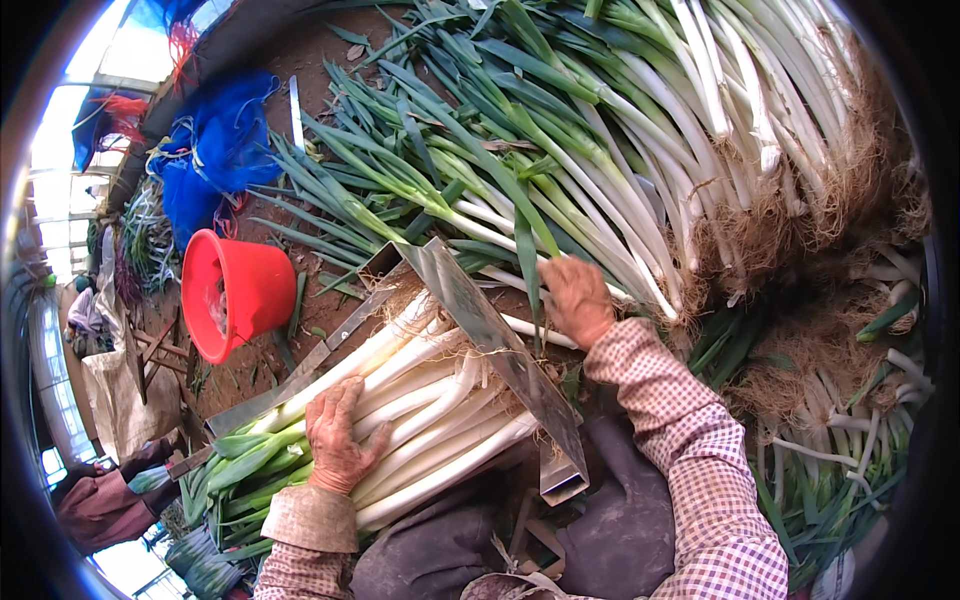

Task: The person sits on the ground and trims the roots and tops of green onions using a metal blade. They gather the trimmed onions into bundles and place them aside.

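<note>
My left hand (341,435) lies spread over a bundle of long green onions (427,397), its thumb apart from the fingers. Their white stalks rest in an angled metal frame (487,330), with the roots against its upright plate and the green leaves towards the left. Beyond that plate, my right hand (576,300) is closed around part of a green onion (517,195) beside the larger heap; its fingertips are partly hidden. A white stalk (536,330) lies just below this hand.
A big heap of rooted green onions (675,127) spreads across the top and right. More onions (817,442) lie at lower right. A red bucket (255,289), blue netting (214,150) and a long blade (296,112) are at left. Another person (112,502) is at far left.
</note>
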Motion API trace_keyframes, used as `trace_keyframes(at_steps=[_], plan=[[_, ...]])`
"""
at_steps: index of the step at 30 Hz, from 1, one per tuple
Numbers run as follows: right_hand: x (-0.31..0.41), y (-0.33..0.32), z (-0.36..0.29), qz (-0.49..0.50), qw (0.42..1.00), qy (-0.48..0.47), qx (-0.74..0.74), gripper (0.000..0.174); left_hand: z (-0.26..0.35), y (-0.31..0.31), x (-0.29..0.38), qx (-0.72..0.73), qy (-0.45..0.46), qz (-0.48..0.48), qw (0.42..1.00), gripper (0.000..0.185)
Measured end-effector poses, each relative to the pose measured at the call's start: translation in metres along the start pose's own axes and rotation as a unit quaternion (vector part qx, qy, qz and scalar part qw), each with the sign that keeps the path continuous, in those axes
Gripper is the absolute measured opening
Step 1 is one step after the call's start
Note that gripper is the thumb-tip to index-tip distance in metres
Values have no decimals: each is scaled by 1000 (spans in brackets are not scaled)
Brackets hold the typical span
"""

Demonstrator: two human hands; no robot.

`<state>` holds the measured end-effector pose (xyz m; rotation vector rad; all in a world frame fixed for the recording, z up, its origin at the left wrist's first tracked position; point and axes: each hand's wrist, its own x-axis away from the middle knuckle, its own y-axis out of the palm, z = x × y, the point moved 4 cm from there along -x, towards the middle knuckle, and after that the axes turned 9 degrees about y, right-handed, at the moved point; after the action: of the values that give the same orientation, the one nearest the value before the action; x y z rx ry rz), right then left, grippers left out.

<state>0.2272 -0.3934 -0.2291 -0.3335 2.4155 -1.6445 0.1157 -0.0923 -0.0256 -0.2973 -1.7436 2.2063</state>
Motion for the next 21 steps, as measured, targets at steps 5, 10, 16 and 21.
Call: trace_keyframes(at_steps=[5, 10, 16, 21], plan=[[72, 77, -10, -199, 978, 68, 19, 18, 1, -4, -6, 14, 11, 8, 1000, 65], [50, 61, 7, -195, 974, 96, -59, 23, -2, -6, -2, 7, 15, 21, 1000, 62], [0, -89, 25, -13, 998, 46, 42, 12, 0, -10, 0, -2, 3, 13, 1000, 61], [37, -163, 80, 0, 989, 53, 138, 7, 4, -10, -2, 7, 0, -17, 1000, 64]])
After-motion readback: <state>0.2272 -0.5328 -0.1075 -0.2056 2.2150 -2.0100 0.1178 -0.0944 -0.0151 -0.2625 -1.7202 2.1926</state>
